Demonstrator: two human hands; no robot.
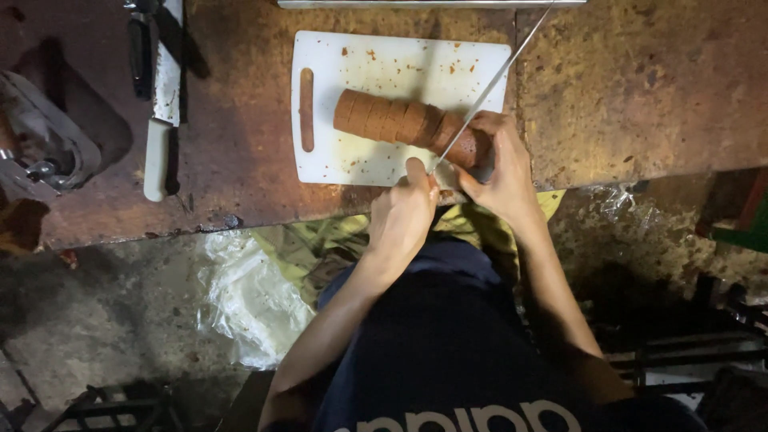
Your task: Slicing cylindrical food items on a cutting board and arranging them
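Spreading across the top of the view, the rusty brown surface [640, 88] carries everything in play. On it lies a white cutting board [384, 60] with a slot handle at its left end, dusted with reddish crumbs. Along the board runs a brown log-shaped loaf [384, 118], its long axis lying left to right with a slight downward tilt toward the right; the left stretch is already cut into close-set round slices leaning against each other, while the right end is uncut.

That uncut right end sits under the right hand [500, 164], whose fingers [490, 124] are curled closed around it, pinning it to the board. The left hand [404, 216] is just beside it, at the near edge of the board, wrapped shut on the handle of a long thin knife [488, 88]; the thumb lies along the top. The blade slants up and to the right from the left hand, crossing the loaf roughly across its long axis right where the sliced part meets the whole part, touching or nearly touching it.

Farther left on the surface, well apart from the board, a second knife [164, 96] with a pale handle lies lengthwise. Below the surface edge, crumpled clear plastic [244, 296] lies on the floor.
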